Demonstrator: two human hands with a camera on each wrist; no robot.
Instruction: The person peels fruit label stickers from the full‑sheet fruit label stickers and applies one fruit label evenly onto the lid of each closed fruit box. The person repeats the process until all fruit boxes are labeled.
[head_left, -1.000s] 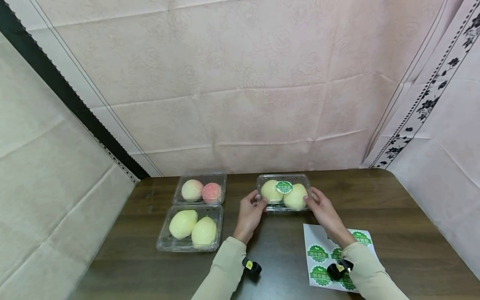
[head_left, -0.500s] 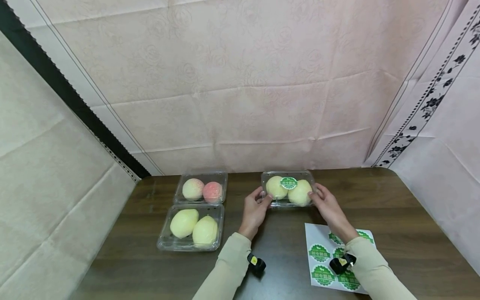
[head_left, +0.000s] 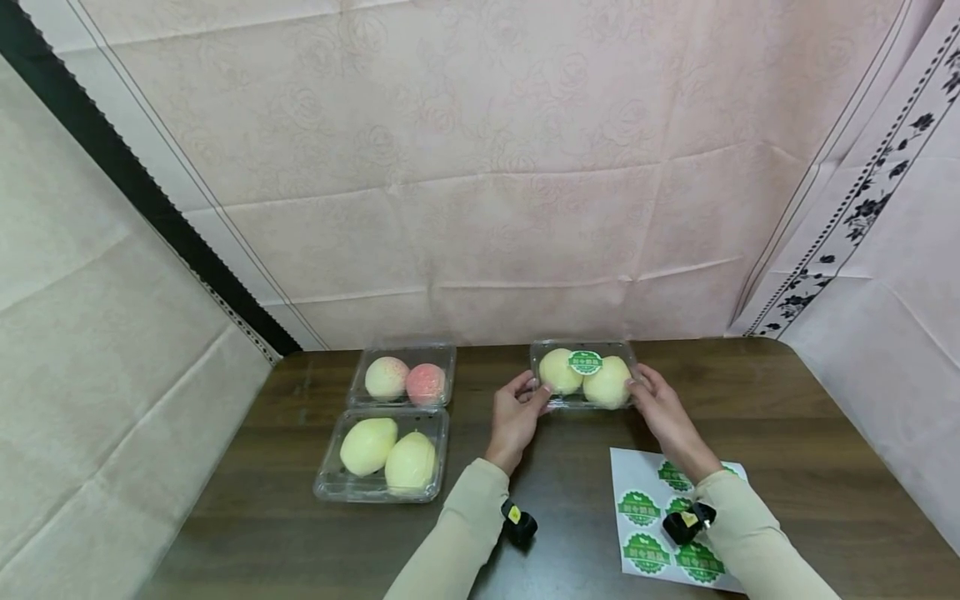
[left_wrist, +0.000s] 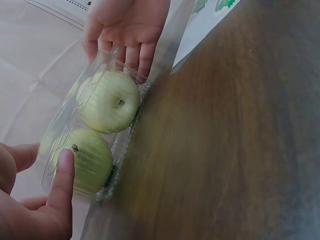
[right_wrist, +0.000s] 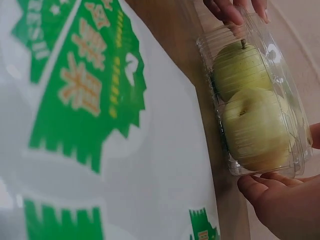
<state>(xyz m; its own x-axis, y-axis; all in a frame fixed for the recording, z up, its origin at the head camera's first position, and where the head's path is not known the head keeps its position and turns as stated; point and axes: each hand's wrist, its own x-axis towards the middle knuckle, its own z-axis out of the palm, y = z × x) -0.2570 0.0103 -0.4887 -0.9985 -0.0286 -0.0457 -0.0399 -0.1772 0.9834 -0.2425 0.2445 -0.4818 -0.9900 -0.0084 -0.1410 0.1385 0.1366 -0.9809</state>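
Note:
A clear plastic clamshell box [head_left: 583, 380] stands near the back of the table, with two pale green fruits [left_wrist: 109, 102] inside. On its lid is a round green and white sticker [head_left: 585, 362]. My left hand [head_left: 516, 423] grips the box's left end, thumb at the front and fingers around the side. The opposite end is held by my right hand [head_left: 669, 419], its thumb near the front corner. In the right wrist view the fruits [right_wrist: 255, 127] show through the ribbed wall, one with a short stem.
At the left, a clear box [head_left: 378, 498] with two pale yellow-green fruits sits in front of another box [head_left: 448, 367] with two pinkish peaches. A white sheet of green stickers [head_left: 630, 554] lies under my right forearm. Cloth [head_left: 480, 250] hangs behind the table.
Both hands have shifted the stickered box a little to the right and farther back. The two boxes at the left and the sticker sheet stay where they were.

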